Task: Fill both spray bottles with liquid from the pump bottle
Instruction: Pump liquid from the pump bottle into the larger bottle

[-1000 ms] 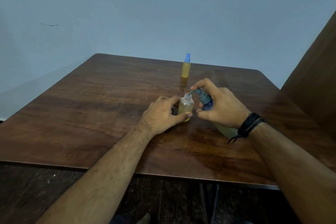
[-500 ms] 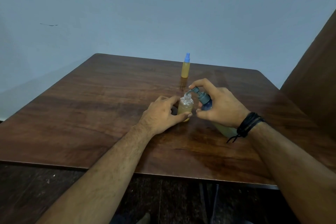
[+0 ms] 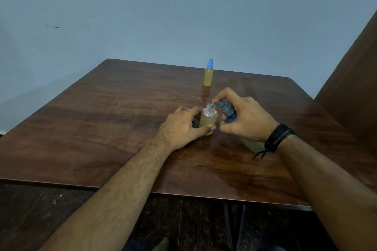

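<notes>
I see the open spray bottle [image 3: 208, 119] upright near the middle of the wooden surface [image 3: 102, 128], cap off, its yellowish liquid reaching about to the shoulder. My left hand [image 3: 181, 128] grasps it low down, thumb across the front and fingers [image 3: 191, 110] curled behind, so the bottle's base and back are hidden.

The pump bottle [image 3: 230, 114] leans in from the right, tilted, its spout tip right at the open neck; I cannot tell whether liquid is coming out. My right hand [image 3: 244, 120] is wrapped around its neck, forefinger curled over the pump head, thumb below. That hand covers most of the body; only a pale greenish bit of the lower end shows under the wrist, beside a black corded bracelet [image 3: 277, 137].

Further back, well apart from both hands, the 2nd spray bottle [image 3: 208, 74] stands upright with its blue cap on, full of amber liquid.

A dark brown panel [image 3: 355, 87] is cut off at the right edge. Behind the surface is a plain blue-grey wall [image 3: 183, 16] with 1 small dark mark, too small to identify. Under the near edge, the floor is dim and hard to make out.
</notes>
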